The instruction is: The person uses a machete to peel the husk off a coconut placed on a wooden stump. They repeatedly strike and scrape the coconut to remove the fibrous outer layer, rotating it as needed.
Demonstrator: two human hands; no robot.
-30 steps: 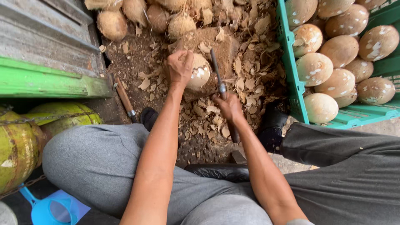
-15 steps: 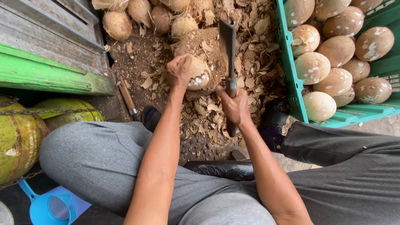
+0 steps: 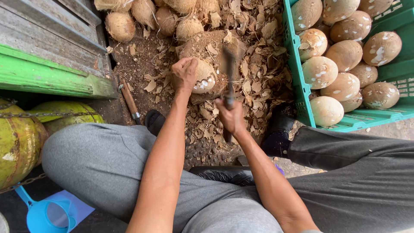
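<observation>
My left hand (image 3: 184, 73) grips a partly peeled coconut (image 3: 204, 77), holding it down on a wooden chopping block (image 3: 202, 45). Brown skin and white patches show on the coconut. My right hand (image 3: 232, 115) is closed around the handle of a cleaver (image 3: 228, 64). Its blade is blurred and points away from me, just right of the coconut and over the block. Both forearms reach forward between my knees.
A green plastic crate (image 3: 297, 77) at right holds several peeled coconuts (image 3: 319, 71). Unpeeled brown coconuts (image 3: 120, 26) lie at the back. Shell chips (image 3: 258, 86) cover the ground. A knife with a wooden handle (image 3: 129, 101) lies at left, beside a green wooden ledge (image 3: 51, 77). Green coconuts (image 3: 17, 142) and a blue scoop (image 3: 41, 213) sit at lower left.
The cleaver has swung from raised and upright down toward the coconut and block. My left hand has kept its hold on the coconut, turning it slightly.
</observation>
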